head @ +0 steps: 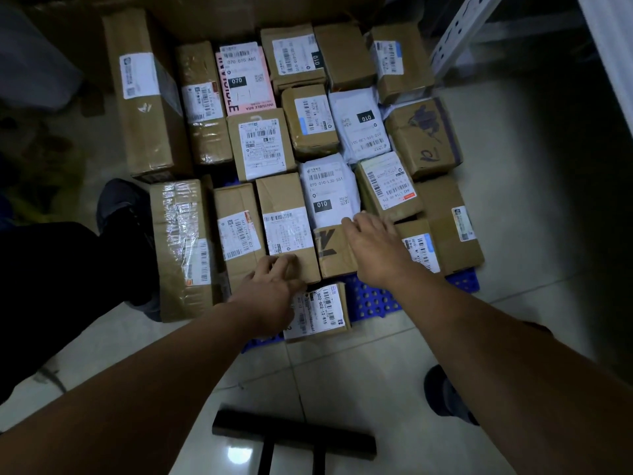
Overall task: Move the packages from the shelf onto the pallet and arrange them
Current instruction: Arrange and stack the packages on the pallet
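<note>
Several brown cardboard boxes and white mailer bags lie packed flat on a blue plastic pallet (373, 298). My left hand (270, 293) reaches to the near end of a tall brown box with a white label (286, 224), its fingers curled at that box's lower edge. My right hand (371, 246) lies on a small brown box with black tape marks (330, 250), fingers stretched toward a white mailer marked 010 (329, 190). A small labelled box (317, 311) sits alone at the pallet's near edge, partly under my left wrist.
A long tall carton (144, 94) stands along the pallet's left side. A metal shelf upright (455, 36) rises at the top right. My shoes (120, 207) (445, 395) stand on the pale tiled floor. A black bar (294, 433) lies on the floor in front.
</note>
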